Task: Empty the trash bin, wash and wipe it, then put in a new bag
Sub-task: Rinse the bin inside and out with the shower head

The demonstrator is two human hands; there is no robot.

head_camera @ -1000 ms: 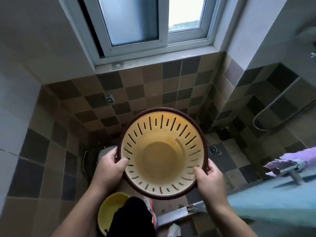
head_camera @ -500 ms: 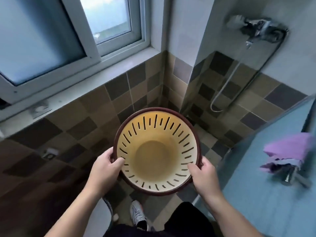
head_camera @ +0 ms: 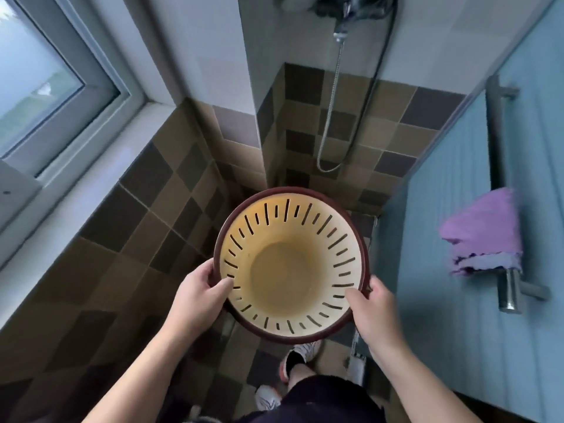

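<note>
The trash bin (head_camera: 283, 276) is a round yellow slotted basket with a dark red rim, held in front of me with its opening facing up. It holds no bag and no trash. My left hand (head_camera: 200, 293) grips the rim on the left, thumb inside the bin. My right hand (head_camera: 370, 309) grips the rim on the right, thumb also inside. The bin hangs above the tiled floor, near the shower corner.
A shower mixer (head_camera: 351, 7) with a hanging metal hose (head_camera: 331, 117) is on the wall ahead. A blue glass door (head_camera: 451, 209) on the right carries a steel bar (head_camera: 500, 184) with a purple cloth (head_camera: 485, 236). A window (head_camera: 45, 87) is at left. My shoes (head_camera: 300, 355) stand below.
My view and the bin have swung right, away from the window toward the shower corner. The toilet and the yellow basin have left the view. Both hands keep the same grip.
</note>
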